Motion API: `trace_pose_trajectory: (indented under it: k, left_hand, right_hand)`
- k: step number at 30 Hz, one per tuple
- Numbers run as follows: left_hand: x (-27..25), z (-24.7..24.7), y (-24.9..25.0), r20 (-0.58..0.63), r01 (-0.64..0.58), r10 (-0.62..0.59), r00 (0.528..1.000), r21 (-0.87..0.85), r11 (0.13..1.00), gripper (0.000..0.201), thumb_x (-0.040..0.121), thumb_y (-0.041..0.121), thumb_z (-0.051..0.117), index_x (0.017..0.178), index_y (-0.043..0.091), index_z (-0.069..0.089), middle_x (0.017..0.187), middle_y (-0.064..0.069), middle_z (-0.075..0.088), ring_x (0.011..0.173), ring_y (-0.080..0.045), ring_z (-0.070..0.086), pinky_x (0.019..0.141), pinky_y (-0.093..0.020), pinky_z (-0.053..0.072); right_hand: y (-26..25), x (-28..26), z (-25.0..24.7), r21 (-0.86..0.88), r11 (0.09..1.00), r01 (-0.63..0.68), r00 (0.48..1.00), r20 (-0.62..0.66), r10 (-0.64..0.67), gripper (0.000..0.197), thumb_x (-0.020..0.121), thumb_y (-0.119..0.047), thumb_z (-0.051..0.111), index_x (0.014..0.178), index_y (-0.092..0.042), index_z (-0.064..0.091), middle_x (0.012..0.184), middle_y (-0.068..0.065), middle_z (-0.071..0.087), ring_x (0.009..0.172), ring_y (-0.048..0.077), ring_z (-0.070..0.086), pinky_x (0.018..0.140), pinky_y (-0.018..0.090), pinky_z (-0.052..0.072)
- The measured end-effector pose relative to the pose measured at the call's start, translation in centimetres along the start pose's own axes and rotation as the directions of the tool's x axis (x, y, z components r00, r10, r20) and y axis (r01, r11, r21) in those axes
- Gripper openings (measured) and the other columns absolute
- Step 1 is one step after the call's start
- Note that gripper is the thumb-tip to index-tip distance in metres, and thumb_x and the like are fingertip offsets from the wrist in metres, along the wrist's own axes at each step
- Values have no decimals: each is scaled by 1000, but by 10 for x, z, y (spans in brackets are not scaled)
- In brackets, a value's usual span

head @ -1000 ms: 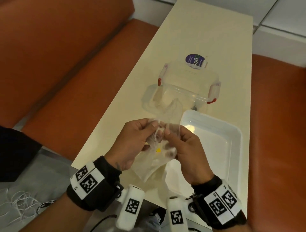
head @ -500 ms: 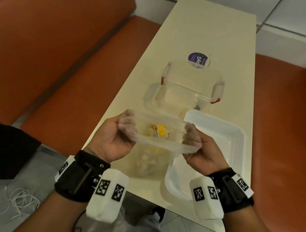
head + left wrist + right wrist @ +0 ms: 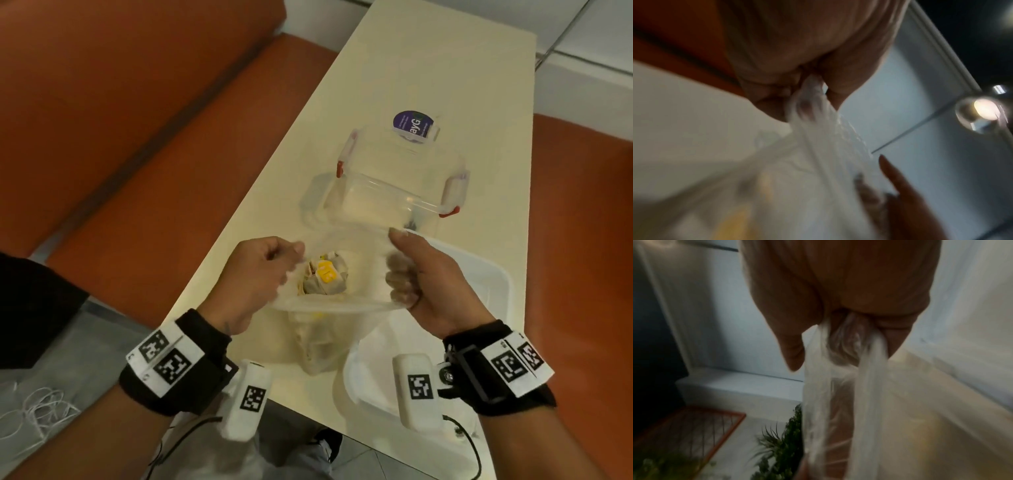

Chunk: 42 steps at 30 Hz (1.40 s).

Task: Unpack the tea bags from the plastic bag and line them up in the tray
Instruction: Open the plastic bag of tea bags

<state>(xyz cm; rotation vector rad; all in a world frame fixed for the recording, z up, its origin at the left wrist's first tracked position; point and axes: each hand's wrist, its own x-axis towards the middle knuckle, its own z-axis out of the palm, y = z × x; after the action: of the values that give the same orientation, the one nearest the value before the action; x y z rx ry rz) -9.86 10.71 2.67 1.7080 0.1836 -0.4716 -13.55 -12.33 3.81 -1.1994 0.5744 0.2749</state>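
Both hands held the clear plastic bag (image 3: 337, 339) over the near end of the cream table (image 3: 421, 68), mouth spread wide. Left hand (image 3: 255, 281) gripped the rim at 9 o'clock, fingers curled round bunched film (image 3: 813, 104). Right hand (image 3: 428, 284) gripped the rim at 3 o'clock, fingers wrapped inside the film (image 3: 846, 344).

Tea bags (image 3: 323, 277), yellow tags up, sat piled in the bag between the two fists, slightly nearer the left hand; long axis of the pile not discernible.

White tray (image 3: 493, 277) lay at 3 o'clock, under the right wrist, no tea bags seen in it. Judgement: right hand is nearer the tray.

At 12 o'clock, an open clear container (image 3: 394, 192) with red clips.
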Motion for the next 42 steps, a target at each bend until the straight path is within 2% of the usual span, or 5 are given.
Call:
trace_pose_trajectory:
  k: [9,16,21,36,42]
  left_hand:
    - [11,-5,13,257,399,-322,911,-745,534,26,103,31,44,85,19,59,71,1,63,67,-14,64,80,-32,51]
    - [11,1,-4,270,439,-380,885,-755,487,35,94,25,51,60,24,44,51,9,26,37,-7,29,42,-18,31]
    - [6,4,-20,283,527,-457,843,-603,599,53,79,68,65,64,23,43,54,7,26,42,-10,29,50,-20,27]
    - [7,5,-19,130,425,-456,880,-641,638,47,102,44,45,70,13,61,47,3,56,33,-10,46,35,-17,39]
    - [9,-2,-30,-157,189,-183,970,22,982,45,92,67,45,123,33,47,128,-1,57,111,-19,57,79,-33,47]
  right_hand:
    - [21,0,-27,-965,246,95,918,-11,-397,38,81,-11,73,103,-23,44,92,-1,51,69,13,50,56,24,34]
    - [17,-4,-22,-88,995,-41,983,-184,24,20,99,-22,60,91,-5,66,77,6,73,66,14,68,66,28,62]
    - [17,9,-12,606,773,-187,972,2,234,15,99,-19,55,98,-9,65,76,4,71,64,14,72,62,39,64]
    - [32,37,-7,336,905,-261,965,52,259,42,101,-29,48,60,-22,46,50,-9,26,35,5,23,34,16,17]
    - [28,39,-3,182,968,-172,984,-12,178,39,100,-31,53,63,-21,54,57,-6,27,41,7,25,36,19,21]
